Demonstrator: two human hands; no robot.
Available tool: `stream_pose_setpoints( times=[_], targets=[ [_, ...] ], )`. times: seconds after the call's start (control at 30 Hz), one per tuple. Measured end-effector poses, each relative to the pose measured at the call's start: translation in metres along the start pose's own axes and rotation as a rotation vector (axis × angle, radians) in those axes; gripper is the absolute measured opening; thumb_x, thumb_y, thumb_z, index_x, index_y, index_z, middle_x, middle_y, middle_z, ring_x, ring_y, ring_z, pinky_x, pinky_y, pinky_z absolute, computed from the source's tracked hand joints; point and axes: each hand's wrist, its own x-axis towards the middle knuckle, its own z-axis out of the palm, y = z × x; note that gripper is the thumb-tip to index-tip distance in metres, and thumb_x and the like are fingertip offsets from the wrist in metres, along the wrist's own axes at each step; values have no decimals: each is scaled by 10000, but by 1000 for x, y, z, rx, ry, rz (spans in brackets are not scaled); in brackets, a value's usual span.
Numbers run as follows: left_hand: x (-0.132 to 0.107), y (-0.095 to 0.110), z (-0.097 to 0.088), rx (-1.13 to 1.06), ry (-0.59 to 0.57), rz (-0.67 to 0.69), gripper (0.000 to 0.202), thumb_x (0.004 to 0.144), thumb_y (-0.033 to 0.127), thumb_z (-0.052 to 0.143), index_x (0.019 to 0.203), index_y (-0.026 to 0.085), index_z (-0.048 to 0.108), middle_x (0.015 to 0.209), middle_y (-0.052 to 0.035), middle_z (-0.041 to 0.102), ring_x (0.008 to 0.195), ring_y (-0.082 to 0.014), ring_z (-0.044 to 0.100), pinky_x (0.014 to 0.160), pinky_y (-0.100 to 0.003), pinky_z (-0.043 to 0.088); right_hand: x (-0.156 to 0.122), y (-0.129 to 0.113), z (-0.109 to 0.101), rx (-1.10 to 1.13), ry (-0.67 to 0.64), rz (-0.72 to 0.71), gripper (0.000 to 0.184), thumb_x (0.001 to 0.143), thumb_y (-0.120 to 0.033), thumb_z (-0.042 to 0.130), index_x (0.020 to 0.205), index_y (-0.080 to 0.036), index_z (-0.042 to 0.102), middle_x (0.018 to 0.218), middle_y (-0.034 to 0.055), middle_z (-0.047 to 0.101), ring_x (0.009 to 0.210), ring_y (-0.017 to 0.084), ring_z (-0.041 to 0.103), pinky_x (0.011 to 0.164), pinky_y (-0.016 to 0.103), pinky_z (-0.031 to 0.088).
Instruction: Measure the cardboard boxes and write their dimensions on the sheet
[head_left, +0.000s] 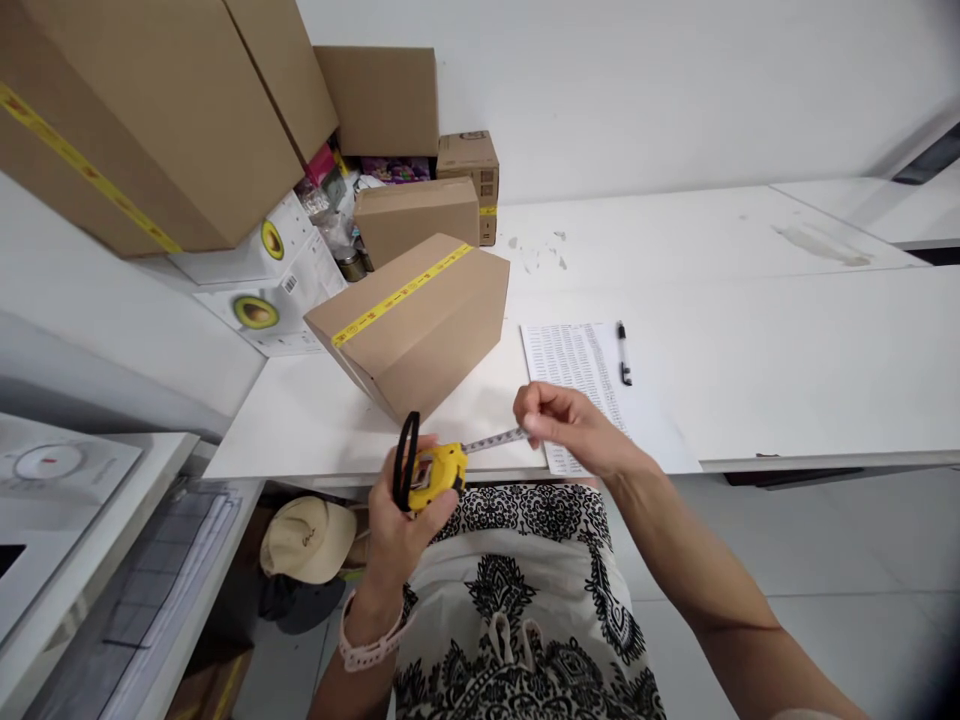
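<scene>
On the long white surface (750, 370), the brown cardboard box banded with yellow tape (442, 330) stands toward the left edge, and the white printed paper (574, 365) reaches the front edge. Your left hand (397, 535) grasps the yellow tape measure with black strap (441, 474) by the front edge; your right hand (570, 422) pinches the far end of its thin grey blade (491, 441). Hold the yellow case steady, the blade straight and untwisted, and your left thumb off its mouth

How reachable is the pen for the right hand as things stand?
Probably yes: the pen lies close ahead of the right hand with nothing seen standing between them, though that hand would likely have to release the tape first.
</scene>
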Motion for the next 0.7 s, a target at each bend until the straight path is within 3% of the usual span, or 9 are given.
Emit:
stream_pose_setpoints(
  times=[0.1, 0.2, 0.3, 0.4, 0.53, 0.7],
  targets=[
    [5, -11, -11, -53, 196, 25, 692, 701, 324, 803, 1346, 253, 562, 1085, -60, 673, 881, -218, 684, 707, -306, 602, 29, -4, -25, -74, 148, -113, 388, 861, -627, 614, 850, -240, 603, 962, 58, 650, 926, 198, 601, 819, 384, 525],
    [10, -16, -15, -130, 290, 23, 772, 726, 346, 787, 1438, 275, 499, 1011, -31, 651, 715, -157, 659, 619, -287, 591, 75, 7, -52, -190, 339, -132, 509, 940, -661, 422, 1177, -246, 598, 1367, 111, 583, 1246, 240, 542, 995, 427, 489],
    [17, -16, -16, -195, 308, 20, 668, 737, 356, 773, 1370, 257, 583, 901, 5, 643, 635, -125, 644, 608, -273, 570, 121, 25, -73, -310, 496, 11, 623, 956, -671, 334, 1383, -247, 496, 1563, 111, 416, 1401, 248, 427, 1082, 432, 434],
    [29, -15, -16, -229, 299, 20, 636, 725, 372, 766, 1329, 242, 616, 830, 25, 645, 604, -127, 650, 603, -276, 556, 148, 40, -75, -305, 471, 125, 652, 982, -625, 250, 1438, -213, 465, 1578, 122, 404, 1423, 254, 410, 1119, 456, 394],
    [46, -9, -25, -187, 212, -18, 701, 685, 392, 775, 1337, 195, 606, 809, 9, 661, 583, -150, 653, 566, -291, 553, 143, 46, -55, -242, 382, 92, 599, 968, -624, 348, 1321, -198, 580, 1444, 115, 561, 1312, 259, 509, 1101, 435, 403],
    [51, 27, -50, -258, 182, 1, 518, 679, 378, 762, 1148, 165, 712, 808, -28, 693, 544, -140, 619, 495, -271, 519, 98, 19, -36, -408, 507, -111, 580, 863, -650, 567, 1227, -202, 625, 1206, 101, 676, 1048, 258, 606, 874, 387, 502]
  ],
)
